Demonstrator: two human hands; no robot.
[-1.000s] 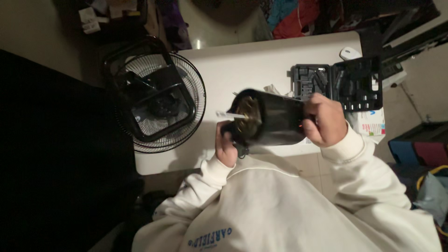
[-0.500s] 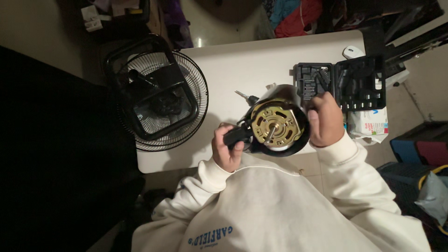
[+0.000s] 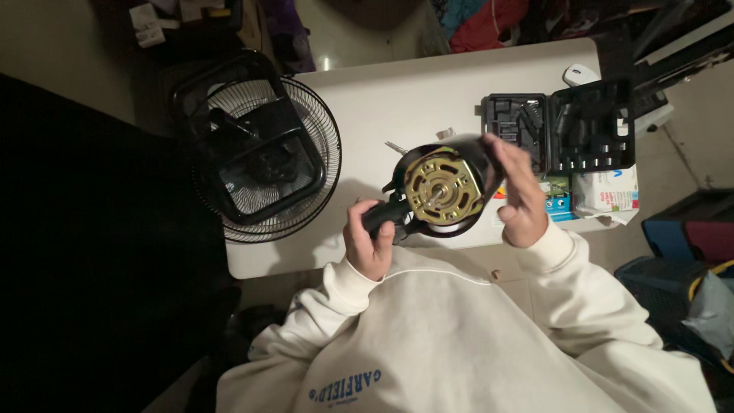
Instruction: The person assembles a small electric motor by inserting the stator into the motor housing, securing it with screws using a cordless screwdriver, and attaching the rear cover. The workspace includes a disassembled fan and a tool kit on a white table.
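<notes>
While both hands are raised over the near edge of the white table [image 3: 397, 84], they carry a fan motor [image 3: 443, 187] in the middle of the frame. Its round black plastic housing is smooth and slightly glossy, shaped like a shallow bowl turned to face the camera. Inside sits a brass-coloured metal plate, roughly circular with cut-out slots, and a thin shaft stands at its centre. A short black neck juts from the housing toward the lower left.

The left hand [image 3: 370, 239] is wrapped around that neck, fingers curled shut on it. The right hand [image 3: 518, 197] lies flat against the right rim of the housing, fingers extended upward and the palm pressing its side; whether the thumb hooks behind the housing is hard to tell from this angle. So the motor sits between the two hands, just above and right of the left fist and directly left of the right palm.

At the left of the frame, a black wire fan guard [image 3: 260, 153] with thin radial spokes lies partly over the table's left edge, with a black square frame resting on it. In the upper right an open black moulded tool case [image 3: 566, 130] lies on the table, with a white packet [image 3: 608, 191] just below it.
</notes>
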